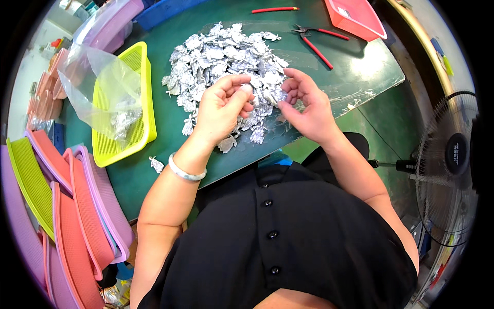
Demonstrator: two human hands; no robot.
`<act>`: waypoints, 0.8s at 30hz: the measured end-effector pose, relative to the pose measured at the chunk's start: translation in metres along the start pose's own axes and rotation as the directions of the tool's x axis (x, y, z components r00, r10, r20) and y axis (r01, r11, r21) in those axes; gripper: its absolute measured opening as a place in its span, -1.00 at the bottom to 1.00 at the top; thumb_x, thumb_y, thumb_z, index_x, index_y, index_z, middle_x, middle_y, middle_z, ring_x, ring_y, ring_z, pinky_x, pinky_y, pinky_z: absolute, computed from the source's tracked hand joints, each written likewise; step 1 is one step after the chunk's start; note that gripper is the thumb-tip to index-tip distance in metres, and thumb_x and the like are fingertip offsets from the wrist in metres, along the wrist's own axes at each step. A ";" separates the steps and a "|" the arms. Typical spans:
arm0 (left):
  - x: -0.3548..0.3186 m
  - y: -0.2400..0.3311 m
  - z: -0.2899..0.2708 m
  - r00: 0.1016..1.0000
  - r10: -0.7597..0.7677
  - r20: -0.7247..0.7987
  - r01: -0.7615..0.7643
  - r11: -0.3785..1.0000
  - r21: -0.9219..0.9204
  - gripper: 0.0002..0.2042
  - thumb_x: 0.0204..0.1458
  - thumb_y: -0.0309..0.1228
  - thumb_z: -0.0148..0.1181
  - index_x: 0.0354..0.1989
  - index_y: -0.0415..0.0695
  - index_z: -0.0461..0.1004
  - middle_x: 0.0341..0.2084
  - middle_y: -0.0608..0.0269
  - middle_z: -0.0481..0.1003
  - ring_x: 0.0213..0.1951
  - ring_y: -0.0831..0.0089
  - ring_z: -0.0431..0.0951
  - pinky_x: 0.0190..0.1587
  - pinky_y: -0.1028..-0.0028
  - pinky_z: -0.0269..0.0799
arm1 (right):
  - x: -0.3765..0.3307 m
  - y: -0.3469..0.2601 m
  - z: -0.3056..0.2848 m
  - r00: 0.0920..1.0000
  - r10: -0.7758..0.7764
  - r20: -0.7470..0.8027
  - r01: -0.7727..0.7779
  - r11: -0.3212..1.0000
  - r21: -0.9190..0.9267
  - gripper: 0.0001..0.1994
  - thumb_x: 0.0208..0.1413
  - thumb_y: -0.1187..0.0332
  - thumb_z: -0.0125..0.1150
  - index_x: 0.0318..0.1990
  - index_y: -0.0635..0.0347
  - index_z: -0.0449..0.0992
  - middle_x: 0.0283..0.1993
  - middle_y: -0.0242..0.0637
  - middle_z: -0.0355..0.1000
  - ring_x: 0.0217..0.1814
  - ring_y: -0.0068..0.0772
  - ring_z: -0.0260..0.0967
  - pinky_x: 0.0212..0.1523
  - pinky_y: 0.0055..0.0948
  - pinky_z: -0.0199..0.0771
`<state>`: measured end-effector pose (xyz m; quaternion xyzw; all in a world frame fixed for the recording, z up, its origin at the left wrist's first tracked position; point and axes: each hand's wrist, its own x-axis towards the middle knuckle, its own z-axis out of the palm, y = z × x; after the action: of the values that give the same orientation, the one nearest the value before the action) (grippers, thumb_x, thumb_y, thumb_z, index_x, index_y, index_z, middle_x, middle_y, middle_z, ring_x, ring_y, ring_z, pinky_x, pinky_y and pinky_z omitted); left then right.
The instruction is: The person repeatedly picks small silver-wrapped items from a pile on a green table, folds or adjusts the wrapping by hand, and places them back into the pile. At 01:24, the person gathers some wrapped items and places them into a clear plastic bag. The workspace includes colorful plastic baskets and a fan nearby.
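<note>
A big heap of small, crinkled silver metal pieces lies on the green table. Over its near side is my left hand, its thumb bent against curled fingers; anything between them is hidden. My right hand hovers at the heap's right edge with fingers curled inward and thumb close to them. Silver pieces show beside that thumb, but I cannot tell whether one is gripped. One loose silver piece sits apart near my left forearm, and another piece rests below my left hand.
Left of the heap stands a yellow-green basket with a clear plastic bag holding silver pieces. Red-handled cutters, a red pencil-like tool and a pink tray lie far right. Stacked baskets are at left, a fan at right.
</note>
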<state>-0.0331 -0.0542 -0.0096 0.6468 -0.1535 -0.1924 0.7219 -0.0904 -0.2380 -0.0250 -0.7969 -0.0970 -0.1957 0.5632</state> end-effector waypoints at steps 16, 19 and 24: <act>0.000 0.003 -0.016 0.994 -0.079 0.075 0.090 0.983 -0.158 -0.81 0.10 -0.35 -0.04 -0.36 -0.19 0.45 -0.65 0.38 0.38 -0.62 0.66 0.37 -0.58 0.69 0.29 | 0.001 -0.021 0.019 0.922 0.304 0.239 -0.386 0.696 0.605 -0.56 -0.04 0.63 0.02 0.05 0.39 0.15 -0.23 -0.19 0.33 -0.29 -0.48 0.38 -0.28 -0.58 0.39; 0.000 0.002 -0.015 0.994 -0.073 0.086 0.086 0.984 -0.156 -0.81 0.11 -0.34 -0.05 -0.37 -0.18 0.45 -0.65 0.38 0.38 -0.62 0.66 0.38 -0.58 0.69 0.29 | 0.002 -0.020 0.017 0.903 0.332 0.273 -0.429 0.650 0.627 -0.57 -0.04 0.63 0.02 0.04 0.40 0.15 -0.24 -0.17 0.36 -0.28 -0.42 0.41 -0.29 -0.55 0.42; -0.001 0.005 -0.012 0.995 -0.075 0.063 0.088 0.966 -0.241 -0.81 0.10 -0.34 -0.03 -0.36 -0.21 0.44 -0.63 0.36 0.38 -0.62 0.65 0.39 -0.59 0.67 0.32 | 0.003 -0.021 0.020 0.894 0.353 0.276 -0.442 0.594 0.672 -0.59 -0.05 0.63 0.04 0.01 0.42 0.16 -0.26 -0.16 0.37 -0.29 -0.39 0.42 -0.29 -0.53 0.44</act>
<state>-0.0281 -0.0425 -0.0065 0.5536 -0.1211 -0.2565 0.7830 -0.0919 -0.2117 -0.0115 -0.5222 -0.0171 0.0345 0.8520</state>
